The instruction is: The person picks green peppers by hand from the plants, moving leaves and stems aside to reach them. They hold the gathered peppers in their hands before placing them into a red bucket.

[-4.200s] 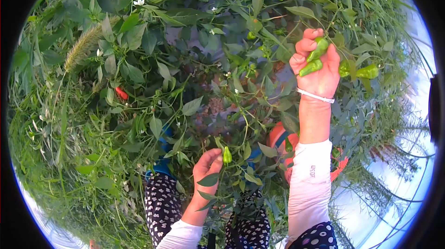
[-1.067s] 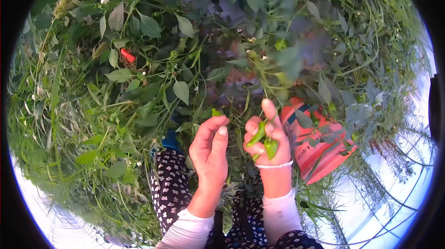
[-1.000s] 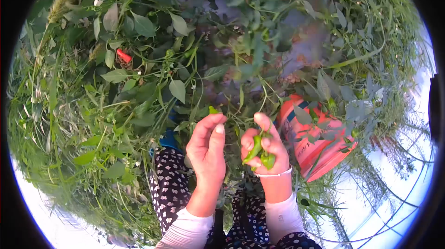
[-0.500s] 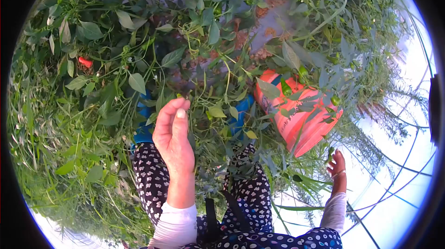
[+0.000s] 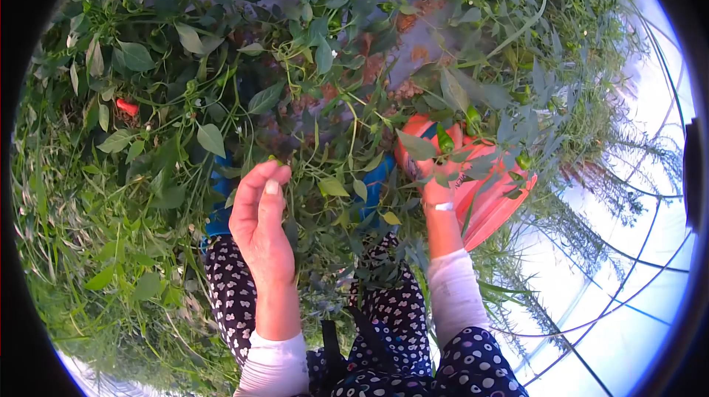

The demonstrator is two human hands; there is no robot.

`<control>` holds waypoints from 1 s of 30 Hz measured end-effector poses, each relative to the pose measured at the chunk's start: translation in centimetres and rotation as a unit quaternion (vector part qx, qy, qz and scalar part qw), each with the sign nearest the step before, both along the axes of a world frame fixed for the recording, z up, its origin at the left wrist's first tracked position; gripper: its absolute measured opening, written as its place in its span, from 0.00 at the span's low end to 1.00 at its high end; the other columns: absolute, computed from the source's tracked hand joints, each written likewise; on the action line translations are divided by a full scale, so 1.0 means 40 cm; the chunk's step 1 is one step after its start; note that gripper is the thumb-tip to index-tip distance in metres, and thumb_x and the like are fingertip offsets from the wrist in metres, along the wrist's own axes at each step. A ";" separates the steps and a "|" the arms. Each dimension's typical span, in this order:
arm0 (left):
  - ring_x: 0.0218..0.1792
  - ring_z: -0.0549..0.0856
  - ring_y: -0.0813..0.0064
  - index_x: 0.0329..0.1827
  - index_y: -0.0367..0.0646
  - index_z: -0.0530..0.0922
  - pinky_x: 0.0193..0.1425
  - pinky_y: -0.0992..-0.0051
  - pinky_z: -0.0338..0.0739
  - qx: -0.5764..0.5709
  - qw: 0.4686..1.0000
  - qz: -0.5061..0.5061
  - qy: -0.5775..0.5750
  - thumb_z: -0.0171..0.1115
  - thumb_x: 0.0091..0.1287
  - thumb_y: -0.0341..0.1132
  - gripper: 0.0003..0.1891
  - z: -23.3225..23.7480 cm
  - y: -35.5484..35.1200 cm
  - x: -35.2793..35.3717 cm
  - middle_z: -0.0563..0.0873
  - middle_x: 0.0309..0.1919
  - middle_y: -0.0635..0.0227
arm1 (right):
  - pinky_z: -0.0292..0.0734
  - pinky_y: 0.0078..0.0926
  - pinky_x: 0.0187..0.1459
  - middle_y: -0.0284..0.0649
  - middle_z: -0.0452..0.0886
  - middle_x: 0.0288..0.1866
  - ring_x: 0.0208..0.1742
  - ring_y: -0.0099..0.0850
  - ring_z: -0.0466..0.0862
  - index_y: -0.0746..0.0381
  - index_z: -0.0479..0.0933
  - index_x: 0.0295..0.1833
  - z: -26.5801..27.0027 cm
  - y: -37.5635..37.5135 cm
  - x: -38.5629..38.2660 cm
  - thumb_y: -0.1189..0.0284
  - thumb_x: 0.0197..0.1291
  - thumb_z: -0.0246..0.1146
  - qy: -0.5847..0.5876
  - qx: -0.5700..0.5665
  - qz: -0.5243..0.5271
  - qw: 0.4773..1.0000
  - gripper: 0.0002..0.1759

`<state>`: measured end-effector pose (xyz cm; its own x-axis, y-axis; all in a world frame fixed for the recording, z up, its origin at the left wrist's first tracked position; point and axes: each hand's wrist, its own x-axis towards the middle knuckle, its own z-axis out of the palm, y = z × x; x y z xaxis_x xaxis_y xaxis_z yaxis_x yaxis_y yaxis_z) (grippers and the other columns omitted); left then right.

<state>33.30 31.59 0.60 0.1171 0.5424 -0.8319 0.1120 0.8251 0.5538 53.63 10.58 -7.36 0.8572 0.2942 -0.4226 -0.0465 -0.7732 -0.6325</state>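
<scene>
Left hand (image 5: 258, 221): fingertips pinched among pepper plant (image 5: 325, 57) leaves; I cannot tell its catch.
Right hand (image 5: 437, 184): at orange bucket (image 5: 491, 201) mouth, grip leaf-hidden.
Ground: bare patch (image 5: 425, 46) shows through foliage; weeds (image 5: 88, 249) crowd my left.

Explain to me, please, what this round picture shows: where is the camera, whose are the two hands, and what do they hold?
The camera sits on a person's head and looks down, so the picture is round. The two bare hands are that person's own. The left hand is raised among the leaves of a green plant, its fingertips close together; whether they pinch something is unclear. The right hand reaches to the rim of an orange bucket, half hidden by leaves. Below are spotted trousers. One red pepper shows at the picture's left.
</scene>
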 end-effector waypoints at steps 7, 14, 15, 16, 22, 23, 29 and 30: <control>0.44 0.81 0.86 0.52 0.43 0.77 0.40 0.89 0.70 0.028 1.000 -0.003 -0.008 0.56 0.68 0.37 0.13 -0.001 -0.007 0.016 0.85 0.43 0.69 | 0.61 0.32 0.61 0.39 0.66 0.67 0.65 0.35 0.68 0.56 0.56 0.69 0.193 0.232 0.100 0.56 0.49 0.70 -0.006 0.209 -0.028 0.977 0.45; 0.43 0.81 0.87 0.51 0.45 0.78 0.36 0.89 0.68 0.071 0.996 -0.048 0.006 0.56 0.68 0.37 0.12 -0.018 -0.029 0.026 0.85 0.41 0.73 | 0.69 0.44 0.54 0.37 0.67 0.67 0.70 0.43 0.62 0.43 0.67 0.63 0.341 0.148 0.201 0.47 0.58 0.58 0.114 0.440 -0.285 0.844 0.28; 0.44 0.81 0.87 0.51 0.45 0.78 0.36 0.89 0.67 0.075 0.995 -0.072 0.006 0.56 0.68 0.37 0.12 -0.025 -0.027 0.004 0.85 0.41 0.74 | 0.70 0.40 0.51 0.37 0.67 0.67 0.68 0.41 0.64 0.45 0.69 0.60 0.340 0.117 0.215 0.50 0.56 0.61 0.154 0.468 -0.287 0.822 0.27; 0.44 0.82 0.86 0.51 0.45 0.78 0.36 0.89 0.67 0.077 0.992 -0.095 0.006 0.56 0.68 0.38 0.12 -0.024 -0.031 -0.024 0.85 0.40 0.74 | 0.71 0.36 0.48 0.36 0.67 0.67 0.66 0.39 0.66 0.48 0.71 0.58 0.347 0.096 0.231 0.53 0.55 0.64 0.193 0.493 -0.286 0.799 0.26; 0.27 0.72 0.92 0.48 0.42 0.78 0.29 0.89 0.61 0.147 0.971 -0.181 0.050 0.57 0.67 0.37 0.12 0.104 -0.012 -0.222 0.84 0.34 0.75 | 0.68 0.43 0.50 0.33 0.72 0.63 0.61 0.36 0.69 0.51 0.77 0.33 0.394 0.123 0.287 0.57 0.54 0.60 0.298 0.515 -0.329 0.733 0.10; 0.27 0.72 0.92 0.48 0.42 0.78 0.29 0.89 0.61 0.157 0.969 -0.184 0.055 0.57 0.67 0.37 0.12 0.138 -0.005 -0.248 0.84 0.34 0.75 | 0.64 0.50 0.51 0.33 0.74 0.60 0.61 0.38 0.69 0.51 0.74 0.29 0.382 0.138 0.299 0.56 0.52 0.58 0.318 0.531 -0.321 0.716 0.11; 0.23 0.69 0.92 0.44 0.40 0.79 0.27 0.89 0.60 0.146 0.959 -0.210 0.118 0.57 0.65 0.35 0.10 0.296 0.010 -0.401 0.83 0.30 0.72 | 0.49 0.57 0.58 0.33 0.77 0.56 0.63 0.41 0.68 0.51 0.73 0.26 0.406 0.215 0.329 0.52 0.53 0.57 0.316 0.624 -0.366 0.614 0.15; 0.25 0.74 0.88 0.45 0.40 0.79 0.29 0.87 0.65 0.164 0.954 -0.219 0.120 0.57 0.65 0.35 0.10 0.310 0.009 -0.414 0.84 0.31 0.70 | 0.47 0.55 0.61 0.34 0.77 0.56 0.64 0.41 0.67 0.52 0.74 0.26 0.418 0.211 0.327 0.51 0.53 0.56 0.312 0.636 -0.385 0.591 0.16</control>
